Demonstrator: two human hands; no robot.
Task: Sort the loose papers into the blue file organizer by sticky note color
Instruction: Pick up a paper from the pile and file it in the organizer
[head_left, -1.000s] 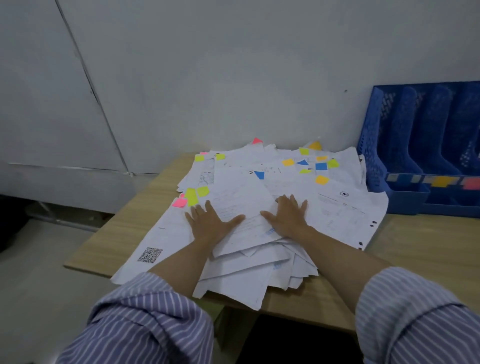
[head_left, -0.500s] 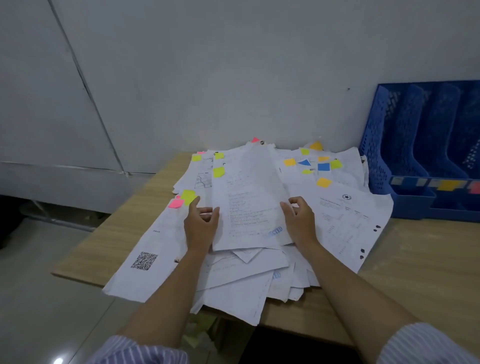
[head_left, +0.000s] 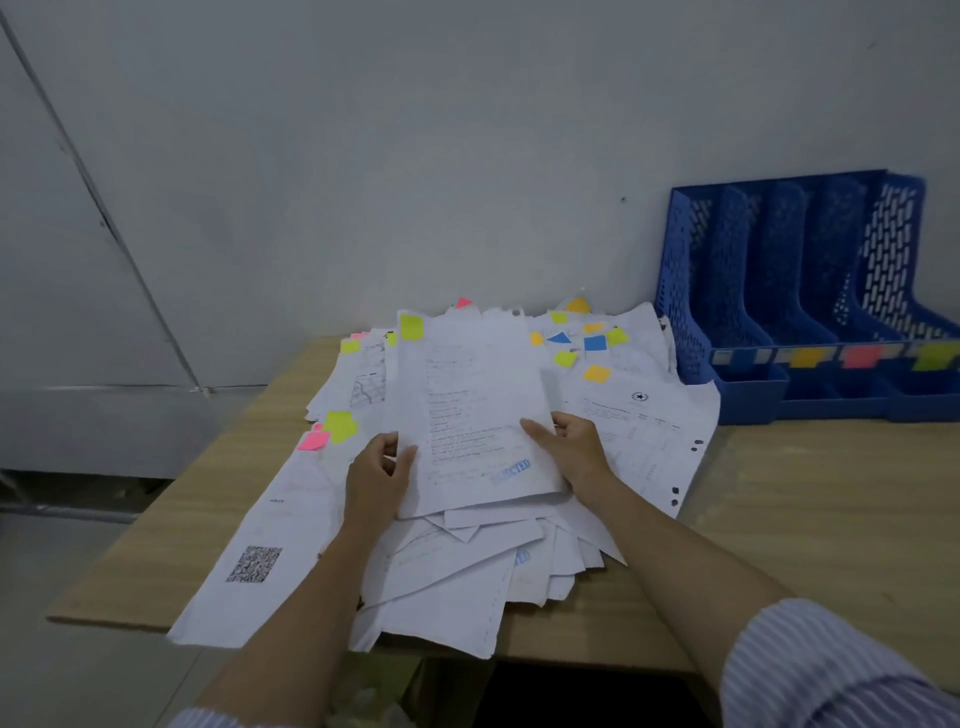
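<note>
A messy pile of loose papers (head_left: 457, 571) with sticky notes in yellow-green, orange, pink and blue covers the wooden table (head_left: 831, 519). One printed sheet (head_left: 467, 410) with a yellow-green sticky note (head_left: 411, 327) at its top left corner is lifted above the pile. My left hand (head_left: 376, 478) pinches its lower left edge, my right hand (head_left: 569, 447) grips its lower right edge. The blue file organizer (head_left: 691, 332) stands at the back right against the wall, its slots labelled with orange, pink and green notes.
The table's left edge and front edge lie close to the pile, and some sheets overhang the front. A grey wall rises directly behind the table. Bare wood lies to the right of the pile, in front of the organizer.
My hands went from pressing flat on the pile to taking hold of one sheet at both sides and lifting it. The camera view has shifted, showing more of the organizer.
</note>
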